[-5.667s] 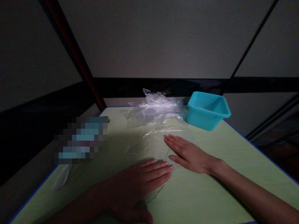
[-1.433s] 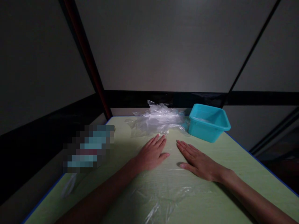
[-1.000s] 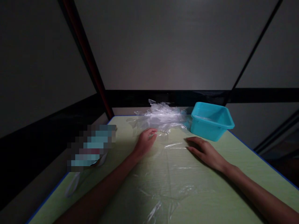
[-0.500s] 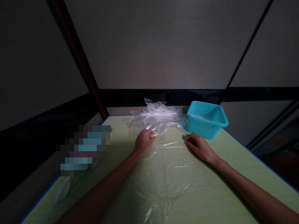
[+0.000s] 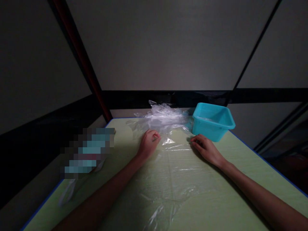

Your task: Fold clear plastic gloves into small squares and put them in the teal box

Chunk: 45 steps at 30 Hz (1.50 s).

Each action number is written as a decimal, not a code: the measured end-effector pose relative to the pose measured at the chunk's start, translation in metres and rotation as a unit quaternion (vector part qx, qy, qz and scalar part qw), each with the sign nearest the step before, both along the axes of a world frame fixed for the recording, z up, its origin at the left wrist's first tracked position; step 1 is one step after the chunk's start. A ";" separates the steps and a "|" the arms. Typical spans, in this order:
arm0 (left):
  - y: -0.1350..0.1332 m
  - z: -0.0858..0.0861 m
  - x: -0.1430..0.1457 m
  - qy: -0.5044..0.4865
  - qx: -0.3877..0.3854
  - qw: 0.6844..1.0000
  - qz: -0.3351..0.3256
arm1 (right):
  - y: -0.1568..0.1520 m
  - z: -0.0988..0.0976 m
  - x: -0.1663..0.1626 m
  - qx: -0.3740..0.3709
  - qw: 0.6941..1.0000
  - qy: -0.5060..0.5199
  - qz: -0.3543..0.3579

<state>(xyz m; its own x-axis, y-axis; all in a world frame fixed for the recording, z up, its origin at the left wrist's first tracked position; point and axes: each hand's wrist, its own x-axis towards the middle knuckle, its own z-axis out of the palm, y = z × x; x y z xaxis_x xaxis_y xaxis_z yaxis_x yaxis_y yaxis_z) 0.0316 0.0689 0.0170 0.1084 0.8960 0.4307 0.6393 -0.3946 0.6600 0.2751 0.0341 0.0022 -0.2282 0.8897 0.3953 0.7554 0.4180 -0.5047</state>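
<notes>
Left hand [image 5: 149,144] and right hand [image 5: 206,148], set apart, each pinch the far end of a clear plastic sheet [image 5: 172,179] lying mid-tabletop [image 5: 243,154]. Crumpled plastic [image 5: 163,118] lies at the far edge; a turquoise basin [image 5: 209,130] occupies the far right corner.

Left hand [image 5: 148,143] and right hand [image 5: 207,149] pinching clear plastic sheet [image 5: 173,175], crumpled plastic [image 5: 163,118] beyond, turquoise tub [image 5: 209,130] at right
</notes>
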 end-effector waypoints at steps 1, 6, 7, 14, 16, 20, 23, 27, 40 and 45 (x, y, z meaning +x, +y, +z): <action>-0.004 0.003 0.000 -0.004 0.003 1.000 -0.007 | 0.000 0.000 0.000 0.003 1.000 0.003 0.001; -0.020 0.013 -0.005 -0.030 0.005 0.999 -0.027 | -0.003 0.003 -0.003 -0.002 1.000 0.003 0.015; -0.023 0.014 -0.006 -0.036 0.005 0.999 -0.028 | -0.004 0.003 -0.003 -0.005 1.000 0.000 0.017; -0.037 0.017 -0.012 -0.067 -0.013 0.997 -0.031 | -0.009 0.011 -0.003 -0.008 0.999 -0.022 0.044; -0.039 0.017 -0.014 -0.074 -0.020 0.996 -0.033 | -0.011 0.014 -0.002 -0.006 0.998 -0.031 0.061; -0.041 0.017 -0.015 -0.093 -0.032 0.995 -0.029 | -0.013 0.018 -0.002 -0.006 0.996 -0.029 0.085; -0.041 0.017 -0.015 -0.108 -0.046 0.993 -0.026 | -0.013 0.019 -0.001 -0.012 0.996 -0.035 0.087; -0.038 0.015 -0.016 -0.130 -0.087 0.987 -0.026 | -0.013 0.021 0.001 -0.019 0.997 -0.034 0.068; -0.035 0.013 -0.022 -0.147 -0.092 0.985 0.012 | -0.011 0.018 -0.002 -0.100 0.988 0.079 0.088; -0.038 0.017 -0.014 -0.063 0.033 0.993 -0.090 | -0.016 0.019 -0.015 -0.119 0.967 0.190 0.124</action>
